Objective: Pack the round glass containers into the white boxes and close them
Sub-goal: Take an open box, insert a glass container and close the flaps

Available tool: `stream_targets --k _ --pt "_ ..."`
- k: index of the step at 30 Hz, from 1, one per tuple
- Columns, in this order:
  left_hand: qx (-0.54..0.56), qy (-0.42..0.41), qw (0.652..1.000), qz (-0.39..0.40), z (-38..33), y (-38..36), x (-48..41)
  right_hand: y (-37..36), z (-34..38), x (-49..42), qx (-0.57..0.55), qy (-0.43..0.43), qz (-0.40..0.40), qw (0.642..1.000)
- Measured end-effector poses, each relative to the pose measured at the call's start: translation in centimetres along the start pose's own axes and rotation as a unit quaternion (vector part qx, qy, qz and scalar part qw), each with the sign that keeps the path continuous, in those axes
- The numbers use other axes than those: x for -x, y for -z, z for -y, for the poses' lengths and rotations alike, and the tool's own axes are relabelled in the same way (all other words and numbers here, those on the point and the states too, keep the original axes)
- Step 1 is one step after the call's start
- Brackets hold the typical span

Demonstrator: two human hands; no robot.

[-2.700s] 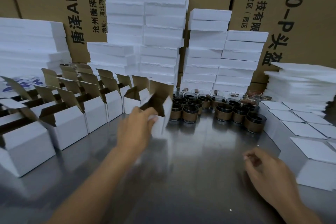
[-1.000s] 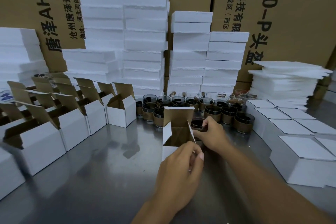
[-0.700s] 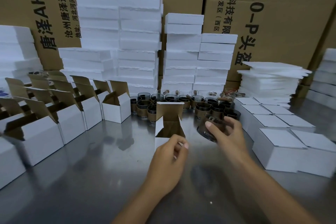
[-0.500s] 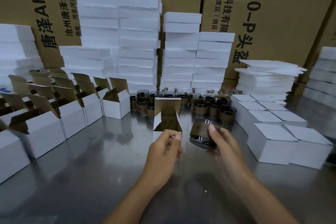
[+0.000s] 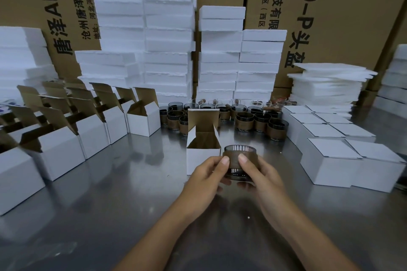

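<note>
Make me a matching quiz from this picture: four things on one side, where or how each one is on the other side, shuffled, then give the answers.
Column one
1. round glass container with a brown band
2. lone open white cardboard box
3. closed white boxes
4. white foam blocks

Column two
A. stacked high at the back
B. gripped by the left hand and right hand
C. grouped on the right side
D. lid flap upright, just behind the container

Pairs: 1-B, 2-D, 3-C, 4-A
</note>
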State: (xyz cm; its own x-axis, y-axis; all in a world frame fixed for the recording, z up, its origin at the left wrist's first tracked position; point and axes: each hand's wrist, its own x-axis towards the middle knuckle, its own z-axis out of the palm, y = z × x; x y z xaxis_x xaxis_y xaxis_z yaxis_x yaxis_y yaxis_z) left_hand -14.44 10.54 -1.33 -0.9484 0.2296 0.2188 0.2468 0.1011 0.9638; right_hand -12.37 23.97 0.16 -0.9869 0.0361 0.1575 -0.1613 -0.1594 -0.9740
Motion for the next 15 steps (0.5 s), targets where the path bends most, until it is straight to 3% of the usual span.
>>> stream_targets --k 5,15 --pt "0.007 -0.009 1.000 -0.003 0.28 0.14 -0.16 0.05 -0.24 -0.30 -0.067 -0.023 -0.055 0.996" --pt "0.009 -0.004 1.000 -0.023 0.31 0.35 -0.71 0.68 -0.13 -0.74 -0.140 -0.076 -0.003 0.987"
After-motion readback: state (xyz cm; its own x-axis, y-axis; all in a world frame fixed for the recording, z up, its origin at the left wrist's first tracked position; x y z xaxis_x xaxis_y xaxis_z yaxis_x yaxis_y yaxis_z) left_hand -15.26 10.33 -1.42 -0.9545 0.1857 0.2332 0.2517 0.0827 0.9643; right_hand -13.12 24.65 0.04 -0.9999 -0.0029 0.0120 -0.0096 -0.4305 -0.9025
